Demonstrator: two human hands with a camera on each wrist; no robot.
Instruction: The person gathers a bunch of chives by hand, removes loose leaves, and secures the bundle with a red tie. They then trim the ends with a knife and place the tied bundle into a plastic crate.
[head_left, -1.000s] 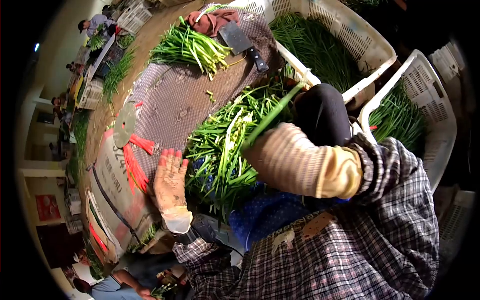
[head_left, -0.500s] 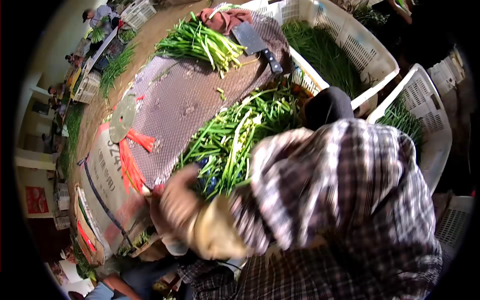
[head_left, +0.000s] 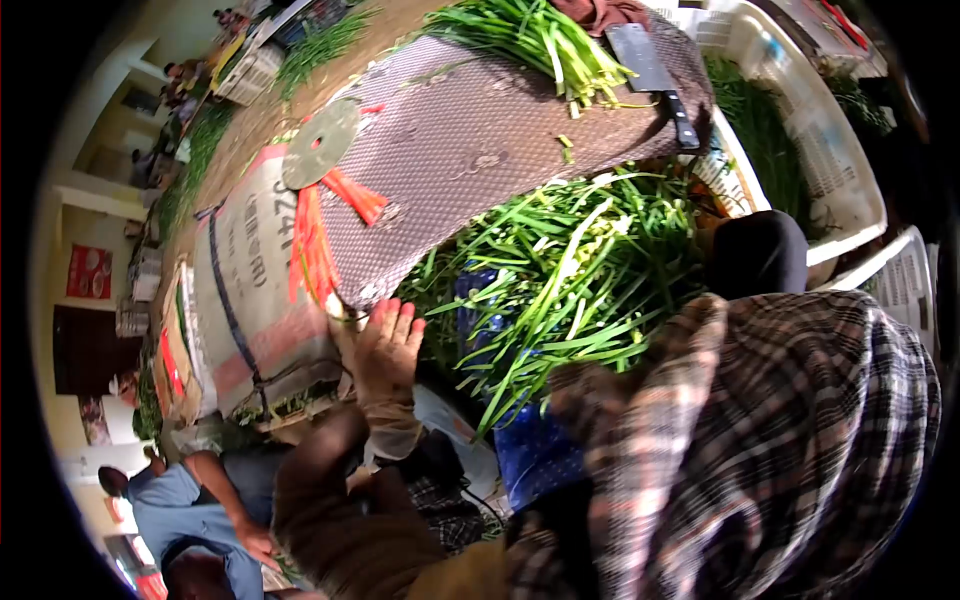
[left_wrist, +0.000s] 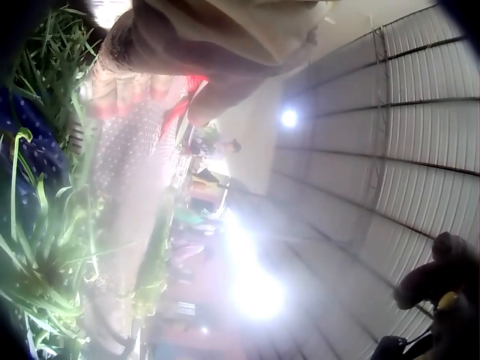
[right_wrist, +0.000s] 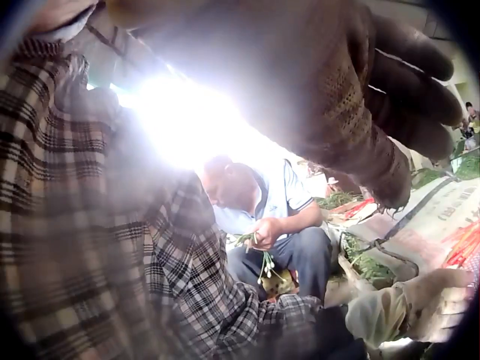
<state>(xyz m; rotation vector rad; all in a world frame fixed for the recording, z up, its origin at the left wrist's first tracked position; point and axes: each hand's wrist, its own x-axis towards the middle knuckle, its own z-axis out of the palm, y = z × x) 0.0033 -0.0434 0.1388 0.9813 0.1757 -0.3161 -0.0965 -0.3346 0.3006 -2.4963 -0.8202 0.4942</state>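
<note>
My left hand (head_left: pixel 388 355) is held up at the near corner of the patterned mat (head_left: pixel 420 130), fingers straight and nothing in them. Its fingertips (left_wrist: pixel 124 105) overlap the mat in the left wrist view. My gloved right hand (head_left: pixel 325 440) is crossed over to the left, by the left forearm. Extended fingers (right_wrist: pixel 416 90) show on it in the right wrist view, with nothing between them. A heap of loose garlic chives (head_left: pixel 590 270) lies right of the left hand, over blue dotted cloth (head_left: pixel 540 455). Further back on the mat lie a bundle of chives (head_left: pixel 540 45) and a cleaver (head_left: pixel 645 60).
A round grey disc (head_left: pixel 320 143) with red ribbon strips (head_left: pixel 315 250) lies at the mat's left end, above a printed sack (head_left: pixel 240 270). White plastic crates (head_left: pixel 850 200) stand at the right. A seated person (head_left: pixel 205 500) in blue is at the lower left.
My right hand swung left from above the heap, where it had a green leaf, to beside the left forearm. The head view turned, shifting the mat rightward. The left hand stays near the mat corner.
</note>
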